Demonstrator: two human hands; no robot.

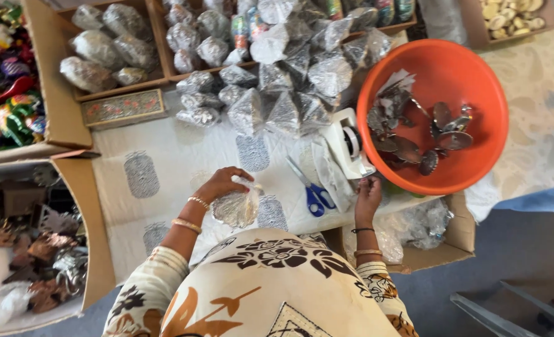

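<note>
**Bagged piece in my left hand, right hand at the tape**

My left hand (pixel 222 183) is closed around a clear plastic packet (pixel 237 208) with a silvery piece inside, holding it over the white printed cloth (pixel 164 156) just in front of my body. My right hand (pixel 367 195) is up at the white tape dispenser (pixel 347 145), fingertips pinched together at its front edge; whether there is tape between them is too small to tell.

Blue-handled scissors (pixel 312 190) lie on the cloth between my two hands. Just beyond the dispenser sits an orange basin (pixel 477 87) holding loose metal pieces, its rim touching the dispenser's side. A heap of finished silvery packets (pixel 289 93) covers the cloth ahead, spilling from wooden trays (pixel 155 37). Cardboard boxes (pixel 71 181) flank my left side, one holding colourful items, another dark metal ornaments. Below my right wrist an open box (pixel 461 224) holds crumpled plastic bags.
</note>
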